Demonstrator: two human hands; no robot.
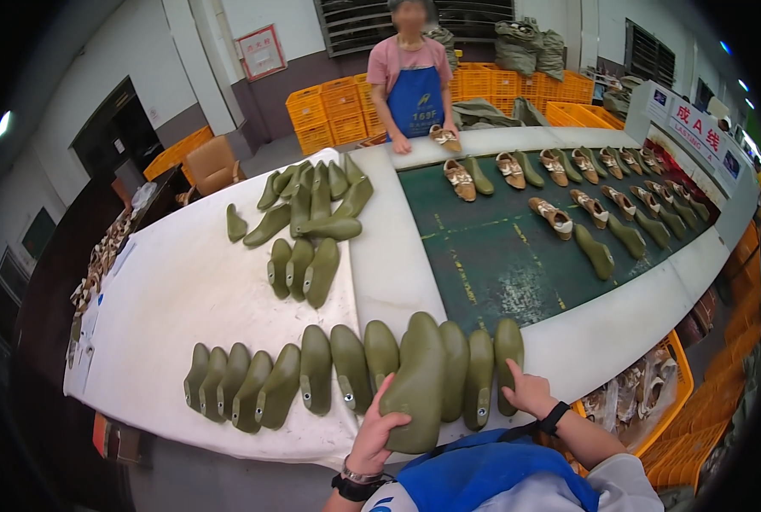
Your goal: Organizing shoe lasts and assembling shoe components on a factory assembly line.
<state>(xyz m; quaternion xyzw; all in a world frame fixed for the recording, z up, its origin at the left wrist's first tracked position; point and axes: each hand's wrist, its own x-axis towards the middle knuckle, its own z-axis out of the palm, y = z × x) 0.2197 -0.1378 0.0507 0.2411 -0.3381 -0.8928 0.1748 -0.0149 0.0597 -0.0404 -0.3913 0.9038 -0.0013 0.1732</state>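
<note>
My left hand (374, 439) is closed around a large olive-green shoe last (416, 384), raised in front of the row at the table's near edge. The thumb lies across its face; the other fingers are partly hidden. My right hand (531, 394) grips the edge of the last (508, 346) at the row's right end, its index finger against the face. Between them stand more green lasts (478, 375), and to the left of my left hand the row goes on with several lasts (316, 367), leaning side by side. Some show a metal-rimmed hole.
A pile of green lasts (319, 200) lies farther back on the white table (159, 290). The dark green conveyor belt (483, 256) carries brown-and-white shoe uppers (551, 218) beside lasts. Across it a person in a blue apron (416, 98) touches an upper. Orange crates (670, 401) stand at right.
</note>
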